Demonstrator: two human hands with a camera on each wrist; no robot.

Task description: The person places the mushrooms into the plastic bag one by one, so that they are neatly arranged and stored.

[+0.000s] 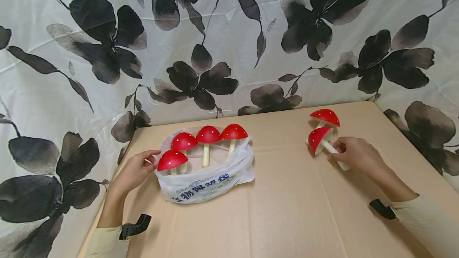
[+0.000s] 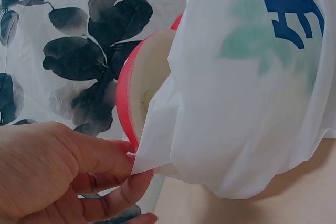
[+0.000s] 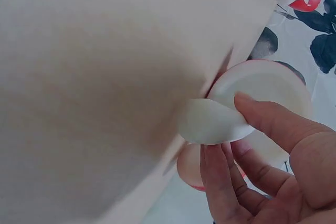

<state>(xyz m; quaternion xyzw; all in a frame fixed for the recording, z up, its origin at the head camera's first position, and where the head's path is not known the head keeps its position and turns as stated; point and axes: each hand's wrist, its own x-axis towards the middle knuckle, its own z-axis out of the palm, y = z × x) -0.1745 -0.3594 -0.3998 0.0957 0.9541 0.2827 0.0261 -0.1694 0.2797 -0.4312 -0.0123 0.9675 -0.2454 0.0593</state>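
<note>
My right hand (image 1: 355, 156) pinches the pale stem of a toy mushroom (image 1: 318, 140) between thumb and fingers. Its red, white-dotted cap tilts to the left; in the right wrist view the stem (image 3: 212, 121) end points at the camera. Just behind it is another red-capped mushroom (image 1: 325, 116), partly covered. At the left, a white plastic bag (image 1: 211, 188) with blue lettering lies with its mouth spread, several red-capped mushrooms (image 1: 208, 134) in it. My left hand (image 1: 138, 170) pinches the bag's left edge, thumb and fingers on the thin plastic (image 2: 157, 153), beside the nearest cap (image 2: 124, 95).
Everything lies on a light brown tabletop (image 1: 283, 198). A white cloth (image 1: 258, 79) with dark flowers hangs behind the table and along its sides. A black strap (image 1: 135, 227) sits on the left wrist and another black band (image 1: 383, 209) on the right.
</note>
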